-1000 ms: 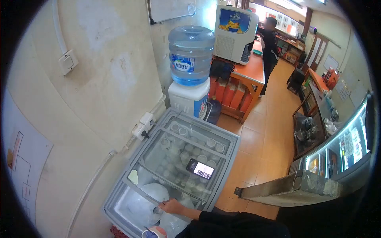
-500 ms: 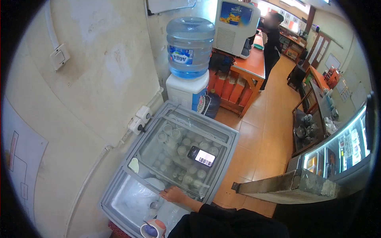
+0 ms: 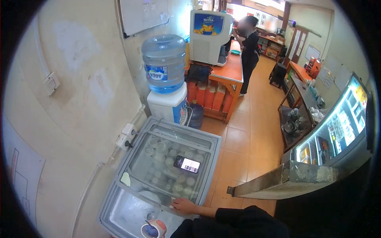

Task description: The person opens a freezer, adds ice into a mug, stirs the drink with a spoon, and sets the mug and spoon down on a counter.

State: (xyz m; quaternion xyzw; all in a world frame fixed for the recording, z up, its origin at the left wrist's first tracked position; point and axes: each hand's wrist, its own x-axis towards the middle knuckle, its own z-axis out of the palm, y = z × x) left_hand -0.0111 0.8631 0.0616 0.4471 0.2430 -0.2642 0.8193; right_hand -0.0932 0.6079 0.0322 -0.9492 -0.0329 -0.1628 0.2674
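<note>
My right hand is at the near edge of the chest freezer's sliding glass lid, with its fingers curled over the frame. A phone with a lit screen lies on the glass. Under the lid, several round cups or glasses show. The near part of the freezer is uncovered, with whitish plastic and a clear cup inside. A white and pink cup holding something purple is at the bottom edge. My left hand is not visible.
A water dispenser and an orange-topped table with a drink machine stand beyond the freezer. A person stands by the table. At right are a concrete ledge, shelves and a lit display fridge.
The lid, with the phone on it, has slid away from me, and more of the near compartment shows. My right hand has moved along with its edge. The camera view has shifted.
</note>
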